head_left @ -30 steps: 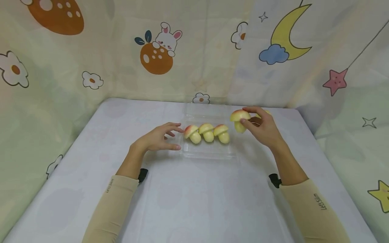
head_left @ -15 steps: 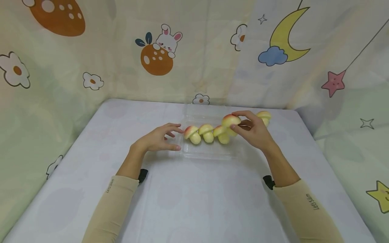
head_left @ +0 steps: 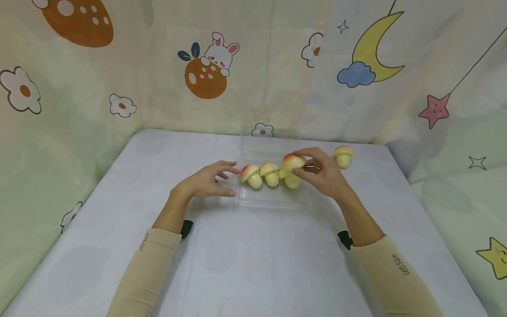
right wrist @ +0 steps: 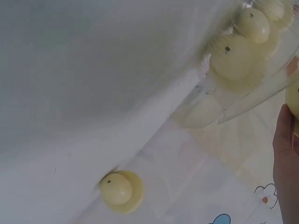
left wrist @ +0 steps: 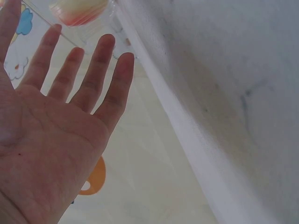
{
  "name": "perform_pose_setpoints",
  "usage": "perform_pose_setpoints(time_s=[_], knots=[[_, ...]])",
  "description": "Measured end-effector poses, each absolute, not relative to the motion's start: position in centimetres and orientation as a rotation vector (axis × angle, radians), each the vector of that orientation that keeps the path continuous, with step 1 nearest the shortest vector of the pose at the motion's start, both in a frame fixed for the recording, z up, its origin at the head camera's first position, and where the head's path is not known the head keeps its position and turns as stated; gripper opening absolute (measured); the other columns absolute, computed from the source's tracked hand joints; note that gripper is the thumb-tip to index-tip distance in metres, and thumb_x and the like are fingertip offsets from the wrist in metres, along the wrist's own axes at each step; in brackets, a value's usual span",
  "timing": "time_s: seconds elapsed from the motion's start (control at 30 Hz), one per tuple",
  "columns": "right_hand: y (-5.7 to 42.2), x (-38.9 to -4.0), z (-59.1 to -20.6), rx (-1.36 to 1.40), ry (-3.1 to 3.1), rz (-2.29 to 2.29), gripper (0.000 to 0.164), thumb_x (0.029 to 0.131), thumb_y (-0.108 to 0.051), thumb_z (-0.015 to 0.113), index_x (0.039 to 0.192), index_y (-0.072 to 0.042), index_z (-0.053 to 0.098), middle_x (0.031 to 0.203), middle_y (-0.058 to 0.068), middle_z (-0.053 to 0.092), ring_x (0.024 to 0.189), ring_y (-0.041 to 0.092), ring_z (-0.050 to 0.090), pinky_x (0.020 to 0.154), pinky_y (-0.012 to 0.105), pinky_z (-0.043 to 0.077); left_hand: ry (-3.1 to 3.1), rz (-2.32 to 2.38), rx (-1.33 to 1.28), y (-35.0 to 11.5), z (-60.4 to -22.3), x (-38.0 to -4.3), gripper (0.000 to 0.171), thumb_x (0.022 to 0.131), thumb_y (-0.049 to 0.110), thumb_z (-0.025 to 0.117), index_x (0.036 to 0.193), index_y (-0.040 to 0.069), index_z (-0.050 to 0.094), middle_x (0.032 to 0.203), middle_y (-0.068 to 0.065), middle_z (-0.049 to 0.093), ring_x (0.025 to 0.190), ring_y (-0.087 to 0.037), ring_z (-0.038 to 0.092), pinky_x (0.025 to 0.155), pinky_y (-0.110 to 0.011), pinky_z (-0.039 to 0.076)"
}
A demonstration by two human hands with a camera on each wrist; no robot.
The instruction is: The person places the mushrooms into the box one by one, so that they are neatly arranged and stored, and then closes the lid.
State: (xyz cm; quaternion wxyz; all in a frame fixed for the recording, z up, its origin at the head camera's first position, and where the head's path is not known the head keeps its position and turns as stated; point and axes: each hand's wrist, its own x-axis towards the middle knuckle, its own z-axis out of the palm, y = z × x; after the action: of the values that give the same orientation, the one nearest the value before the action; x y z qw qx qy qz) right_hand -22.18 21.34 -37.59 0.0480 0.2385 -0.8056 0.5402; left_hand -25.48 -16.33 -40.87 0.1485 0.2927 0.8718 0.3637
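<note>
My right hand [head_left: 325, 177] pinches a yellow toy mushroom with a reddish cap [head_left: 293, 162] over the right end of a clear plastic box [head_left: 273, 201]. Inside the box, three similar mushrooms [head_left: 269, 174] lie in a row; the held one partly hides the rightmost. My left hand [head_left: 207, 179] is at the box's left side, fingers spread and fingertips right at the wall. In the left wrist view, the palm [left wrist: 56, 135] holds nothing. The right wrist view catches only part of the right hand [right wrist: 286, 163] and the held mushroom at its edge.
Another toy mushroom [head_left: 343, 157] stands on the white-covered table [head_left: 253, 264] at the back right, beyond the right hand. The box's clear lid [head_left: 265, 144] lies folded back behind it. A printed curtain [head_left: 158, 66] hangs along the back and sides.
My right hand has carried the mushroom leftward and slightly down, from beside the box to above its right end. The loose mushroom behind has come into full view. My left hand stays put.
</note>
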Motion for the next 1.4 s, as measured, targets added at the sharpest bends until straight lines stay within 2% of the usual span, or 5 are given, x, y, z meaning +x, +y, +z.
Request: perform_pose_setpoints(time_s=[0.2,0.6,0.83,1.1,1.4], knots=[[20.1,-22.0,-38.0,0.675,-2.549,1.683,0.044,0.092,-0.014,0.080,0.133,-0.018,0.066,0.131,0.003,0.056,0.109,0.028,0.068,0.088,0.030,0.060,2.513,1.042,0.840,-16.3,-40.8,-25.5,0.069,0.083,0.046,0.085,0.144,0.027,0.058,0.165,0.001,0.034,0.128,-0.025,0.060,0.106,-0.050,0.049],[18.2,-22.2,-38.6,0.750,-2.564,1.710,0.045,0.092,-0.014,0.079,0.134,-0.014,0.062,0.133,0.007,0.055,0.109,0.030,0.068,0.094,0.041,0.059,2.505,1.047,0.833,-16.2,-40.8,-25.6,0.070,0.083,0.046,0.085,0.144,0.027,0.058,0.165,0.000,0.034,0.128,-0.026,0.060,0.107,-0.051,0.049],[17.6,-22.3,-39.4,0.772,-2.594,1.682,0.043,0.091,-0.014,0.080,0.131,-0.011,0.064,0.133,0.008,0.059,0.104,0.031,0.068,0.089,0.035,0.061,2.508,1.039,0.833,-16.2,-40.9,-25.6,0.070,0.083,0.047,0.085,0.144,0.027,0.058,0.166,0.000,0.033,0.128,-0.025,0.060,0.107,-0.050,0.049],[16.9,-22.3,-39.7,0.840,-2.666,1.624,0.040,0.091,-0.013,0.080,0.127,-0.009,0.065,0.132,0.008,0.060,0.099,0.033,0.072,0.087,0.038,0.062,2.514,1.037,0.845,-16.2,-40.9,-25.7,0.071,0.083,0.048,0.085,0.144,0.027,0.058,0.166,0.000,0.034,0.128,-0.026,0.060,0.106,-0.051,0.049],[16.7,-22.1,-39.7,0.861,-2.793,1.494,0.044,0.090,-0.021,0.082,0.129,-0.010,0.064,0.135,0.006,0.059,0.106,0.026,0.070,0.092,0.040,0.060,2.520,1.028,0.841,-16.2,-40.8,-25.6,0.071,0.082,0.047,0.086,0.145,0.026,0.058,0.165,0.001,0.034,0.128,-0.025,0.061,0.106,-0.051,0.049]])
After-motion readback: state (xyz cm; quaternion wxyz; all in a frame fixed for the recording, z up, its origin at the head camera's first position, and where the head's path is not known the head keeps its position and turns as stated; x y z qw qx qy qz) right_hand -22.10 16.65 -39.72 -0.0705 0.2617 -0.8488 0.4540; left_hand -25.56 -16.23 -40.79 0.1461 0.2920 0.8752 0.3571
